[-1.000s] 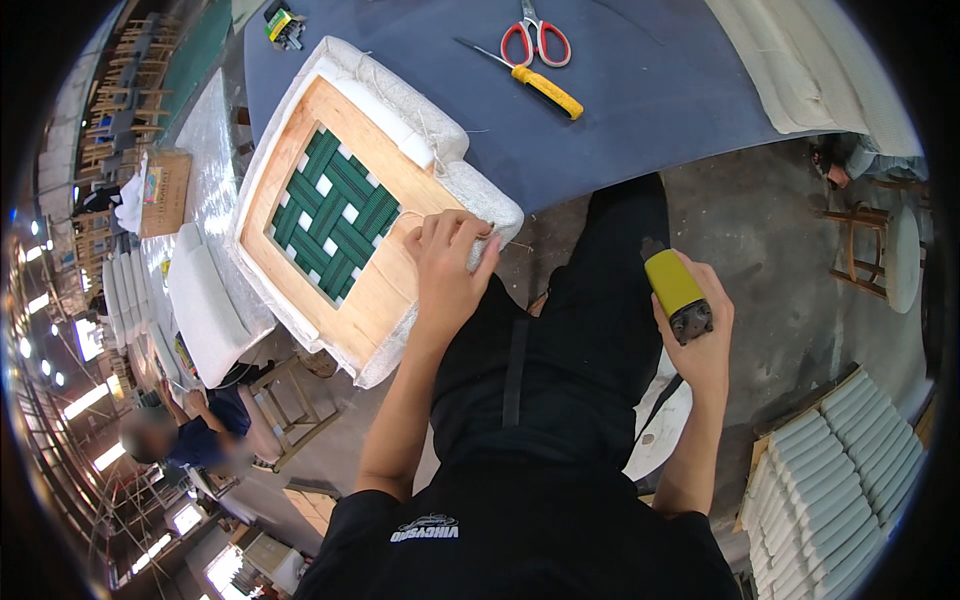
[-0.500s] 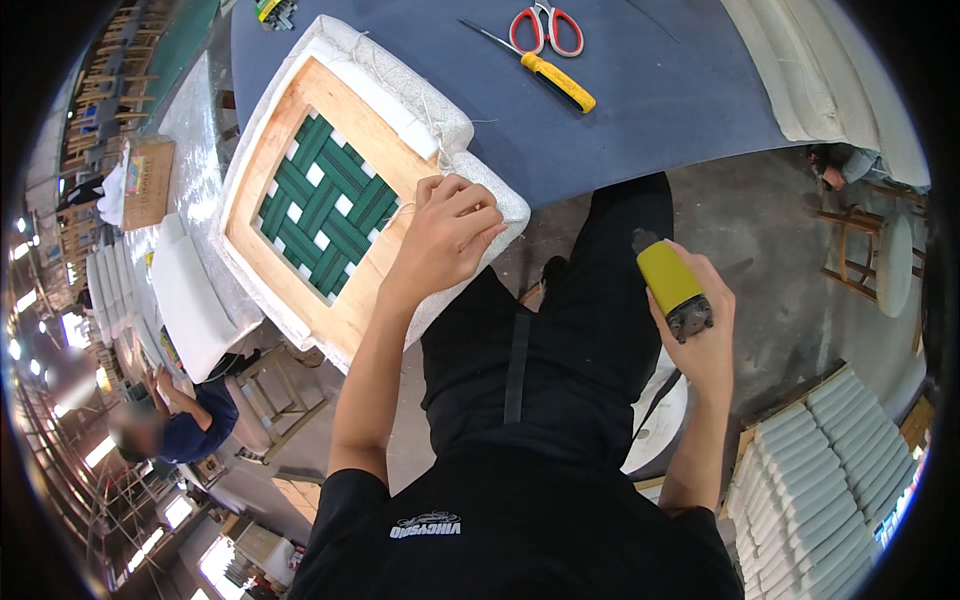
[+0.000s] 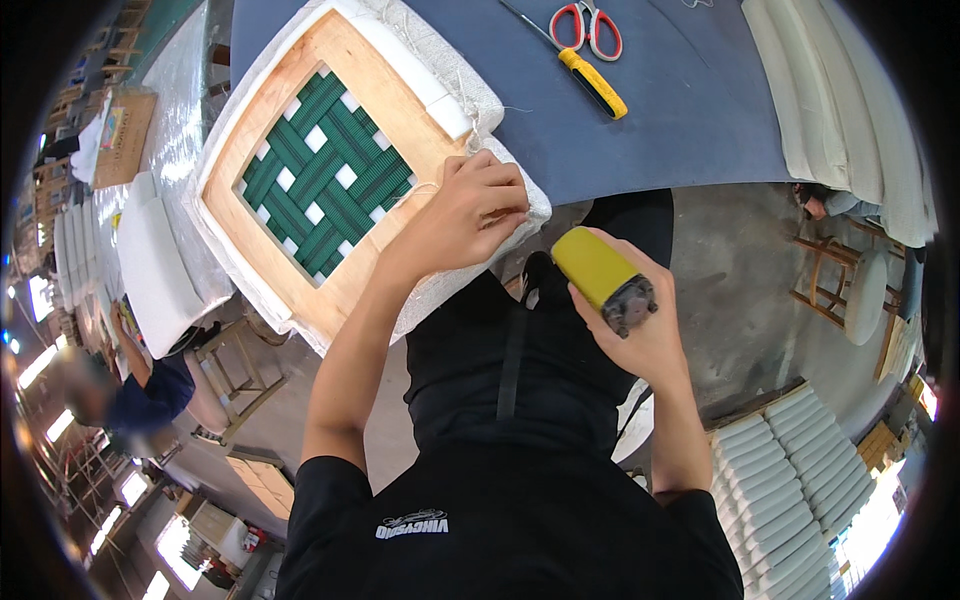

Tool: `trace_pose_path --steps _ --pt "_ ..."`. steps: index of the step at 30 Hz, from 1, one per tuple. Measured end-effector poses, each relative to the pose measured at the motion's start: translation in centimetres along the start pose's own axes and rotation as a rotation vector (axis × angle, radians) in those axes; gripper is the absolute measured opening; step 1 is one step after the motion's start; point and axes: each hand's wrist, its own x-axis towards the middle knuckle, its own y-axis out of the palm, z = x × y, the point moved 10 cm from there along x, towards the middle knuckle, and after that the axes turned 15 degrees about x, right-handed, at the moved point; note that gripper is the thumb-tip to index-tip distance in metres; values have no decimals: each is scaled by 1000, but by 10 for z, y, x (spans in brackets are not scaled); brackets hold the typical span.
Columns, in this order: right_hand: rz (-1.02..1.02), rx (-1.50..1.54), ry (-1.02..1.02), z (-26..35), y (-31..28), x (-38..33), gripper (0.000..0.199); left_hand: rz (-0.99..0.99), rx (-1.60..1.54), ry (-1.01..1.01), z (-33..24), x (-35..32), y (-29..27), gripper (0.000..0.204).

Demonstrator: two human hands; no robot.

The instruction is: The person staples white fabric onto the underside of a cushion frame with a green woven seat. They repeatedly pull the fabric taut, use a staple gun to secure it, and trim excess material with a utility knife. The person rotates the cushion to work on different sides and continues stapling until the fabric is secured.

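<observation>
A chair seat (image 3: 430,130) lies underside up over the table's near left edge. Its pale wooden frame surrounds woven green webbing (image 3: 325,175), with white padding and whitish fabric (image 3: 480,95) wrapped around the sides. My left hand (image 3: 470,205) is closed on the fabric at the seat's near right corner, its fingertips pinching the edge. Loose threads show beside those fingers. In my right hand (image 3: 645,325) is a yellow-green staple gun (image 3: 595,265) with a dark end, held just right of that corner and apart from the seat. The tool's front end is hard to make out.
On the blue-grey table (image 3: 680,110) lie a yellow-handled screwdriver (image 3: 595,85) and red-handled scissors (image 3: 590,30). Pale cushions (image 3: 810,110) line its right side. Stacked pale pads (image 3: 790,480) stand at lower right. Another person (image 3: 150,390) works at far left.
My right hand has brought the staple gun leftward, closer to the seat corner. My left hand keeps its pinch on the fabric. The whole view has shifted slightly.
</observation>
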Motion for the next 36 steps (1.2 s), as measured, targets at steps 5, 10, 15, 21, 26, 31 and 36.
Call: trace_pose_path --steps 5,10,15,21,26,31,36 --pt "52 -30 26 -1 19 5 45 58 -15 27 3 1 3 10" --pt "30 -69 -4 0 21 7 46 93 -14 64 3 1 7 8" --pt "53 -84 26 -3 25 9 47 123 -10 69 4 1 9 7" --pt "49 -82 20 -1 29 13 47 105 -22 102 3 1 8 7" --pt "40 -15 101 -12 32 15 47 91 7 133 1 0 11 9" --pt "32 -45 128 -15 23 8 45 33 22 135 -1 -1 6 11" --pt "-11 21 188 -18 15 -1 45 -21 -213 32 23 -2 -8 8"
